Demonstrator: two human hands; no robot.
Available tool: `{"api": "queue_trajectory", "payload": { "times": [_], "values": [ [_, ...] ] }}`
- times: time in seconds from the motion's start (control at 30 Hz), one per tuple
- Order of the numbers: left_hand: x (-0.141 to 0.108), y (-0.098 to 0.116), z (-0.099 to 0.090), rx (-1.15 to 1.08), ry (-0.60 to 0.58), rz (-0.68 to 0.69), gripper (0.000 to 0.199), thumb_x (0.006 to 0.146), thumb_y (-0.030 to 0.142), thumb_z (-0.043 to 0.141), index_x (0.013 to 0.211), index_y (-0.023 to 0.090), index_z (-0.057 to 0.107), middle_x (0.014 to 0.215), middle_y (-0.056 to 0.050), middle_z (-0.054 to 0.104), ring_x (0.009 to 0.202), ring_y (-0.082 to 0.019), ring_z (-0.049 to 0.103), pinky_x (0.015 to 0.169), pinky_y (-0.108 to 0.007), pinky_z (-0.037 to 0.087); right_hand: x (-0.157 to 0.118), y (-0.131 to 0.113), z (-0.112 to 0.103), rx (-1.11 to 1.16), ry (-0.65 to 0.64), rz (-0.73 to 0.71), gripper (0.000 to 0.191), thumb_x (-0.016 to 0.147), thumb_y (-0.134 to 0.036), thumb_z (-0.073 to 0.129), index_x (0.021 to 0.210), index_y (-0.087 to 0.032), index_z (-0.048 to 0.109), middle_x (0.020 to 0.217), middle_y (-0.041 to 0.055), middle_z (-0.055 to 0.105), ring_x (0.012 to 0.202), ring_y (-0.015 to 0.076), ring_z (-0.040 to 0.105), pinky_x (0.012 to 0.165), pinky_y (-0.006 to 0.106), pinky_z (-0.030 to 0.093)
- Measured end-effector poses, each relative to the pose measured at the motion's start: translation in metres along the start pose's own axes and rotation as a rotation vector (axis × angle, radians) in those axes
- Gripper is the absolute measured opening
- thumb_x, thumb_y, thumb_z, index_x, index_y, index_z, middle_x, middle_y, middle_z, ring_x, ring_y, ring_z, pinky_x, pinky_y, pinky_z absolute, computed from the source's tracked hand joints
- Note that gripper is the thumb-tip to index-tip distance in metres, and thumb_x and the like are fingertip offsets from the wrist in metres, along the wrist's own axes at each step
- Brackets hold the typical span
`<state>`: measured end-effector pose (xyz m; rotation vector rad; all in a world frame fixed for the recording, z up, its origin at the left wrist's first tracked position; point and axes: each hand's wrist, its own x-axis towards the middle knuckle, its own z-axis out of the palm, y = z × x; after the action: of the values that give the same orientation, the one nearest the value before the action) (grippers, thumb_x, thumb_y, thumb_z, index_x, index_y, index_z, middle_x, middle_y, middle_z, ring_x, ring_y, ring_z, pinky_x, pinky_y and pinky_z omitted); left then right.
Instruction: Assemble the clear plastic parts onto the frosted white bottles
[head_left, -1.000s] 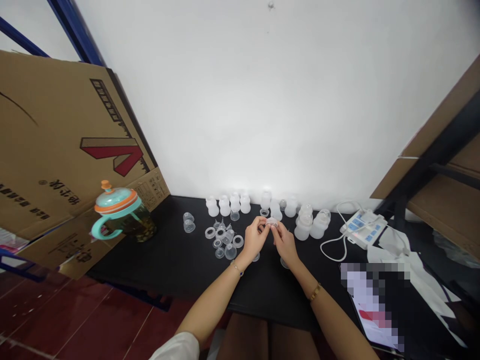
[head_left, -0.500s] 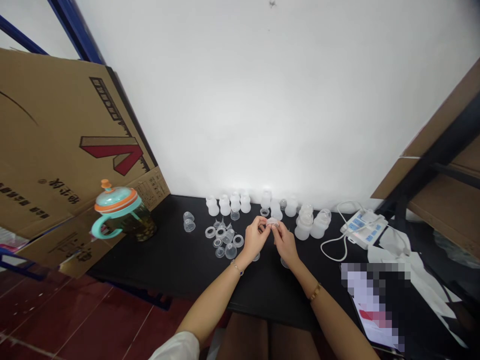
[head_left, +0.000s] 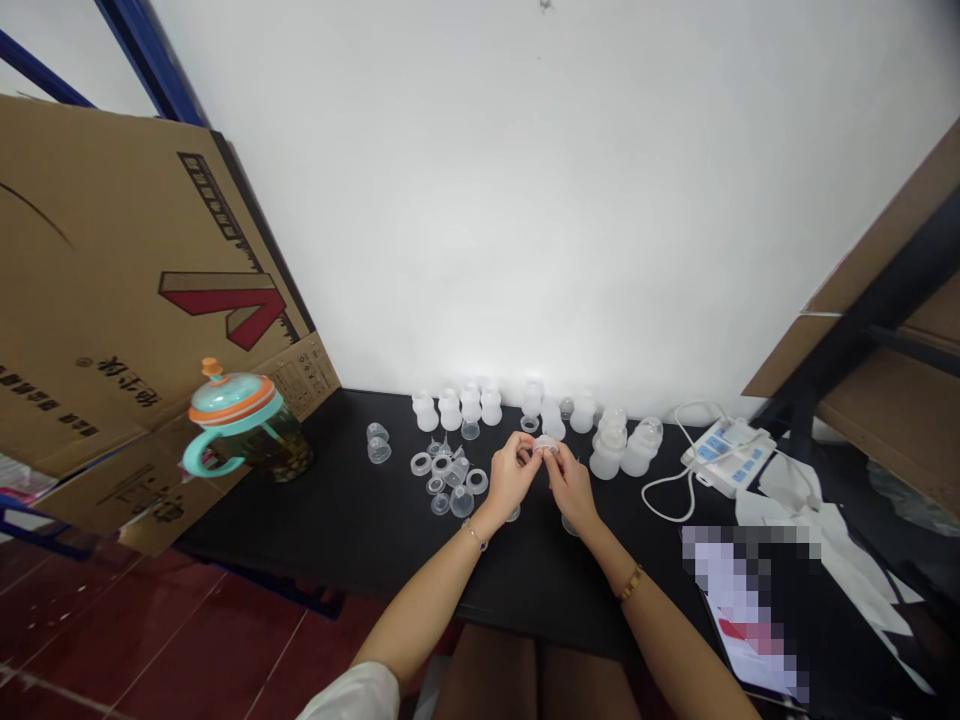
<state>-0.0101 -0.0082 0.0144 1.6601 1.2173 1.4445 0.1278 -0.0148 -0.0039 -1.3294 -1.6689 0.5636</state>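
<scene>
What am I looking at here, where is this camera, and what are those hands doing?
This view comes from a camera worn on a person's head, looking forward and down, so the bare arms are the wearer's own. No machine appears. The left hand and right hand together hold a small clear piece. On the black table stand frosted white bottles, with clear rings lying near the hands. Farther left is a lidded cup with a teal handle; to the right is a corded white device.
</scene>
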Motion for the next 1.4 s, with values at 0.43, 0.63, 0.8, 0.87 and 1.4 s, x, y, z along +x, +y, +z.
{"api": "queue_trajectory", "payload": {
  "times": [0.43,0.63,0.8,0.87,1.4],
  "values": [
    [0.0003,0.0019,-0.0002,-0.021,0.007,-0.012,0.015,0.088,0.035,0.065,0.092,0.021,0.060,0.081,-0.001,0.071,0.066,-0.014,0.063,0.064,-0.024,0.047,-0.0001,-0.0007,0.0002,-0.003,0.000,0.011,0.044,0.102,-0.054,0.036,0.109,-0.020,0.062,0.063,-0.0008,0.059,0.056,0.0193,0.057,0.054,0.027,0.034],
    [0.0000,0.0026,-0.0001,-0.015,0.005,-0.025,0.016,0.088,0.036,0.065,0.091,0.021,0.060,0.081,-0.001,0.070,0.067,-0.014,0.063,0.065,-0.024,0.047,0.0003,-0.0018,-0.0001,-0.016,0.008,0.012,0.044,0.102,-0.054,0.036,0.110,-0.020,0.062,0.067,0.0000,0.061,0.057,0.0193,0.056,0.054,0.027,0.032],
    [-0.0007,0.0029,-0.0003,-0.015,0.009,-0.019,0.017,0.089,0.037,0.064,0.091,0.020,0.060,0.081,-0.001,0.070,0.067,-0.014,0.063,0.065,-0.025,0.047,0.0001,-0.0019,-0.0008,-0.033,0.004,0.008,0.042,0.102,-0.053,0.035,0.107,-0.021,0.062,0.066,-0.0004,0.060,0.057,0.0200,0.057,0.055,0.028,0.033],
    [-0.0007,0.0037,-0.0006,-0.013,0.009,-0.017,0.017,0.089,0.037,0.064,0.091,0.020,0.060,0.081,-0.001,0.070,0.068,-0.014,0.063,0.065,-0.025,0.047,-0.0001,-0.0021,-0.0011,-0.038,0.005,0.004,0.042,0.102,-0.052,0.035,0.107,-0.021,0.062,0.066,0.0000,0.061,0.058,0.0202,0.057,0.055,0.028,0.033],
    [-0.0021,-0.0001,-0.0026,0.037,0.021,-0.014,0.023,0.096,0.042,0.058,0.104,0.021,0.063,0.077,0.000,0.071,0.068,-0.016,0.065,0.066,-0.025,0.046,0.0004,-0.0036,0.0001,0.074,-0.014,0.021,0.039,0.098,-0.058,0.044,0.090,-0.023,0.060,0.055,-0.0045,0.051,0.050,0.0171,0.052,0.052,0.026,0.034]
  ]
}}
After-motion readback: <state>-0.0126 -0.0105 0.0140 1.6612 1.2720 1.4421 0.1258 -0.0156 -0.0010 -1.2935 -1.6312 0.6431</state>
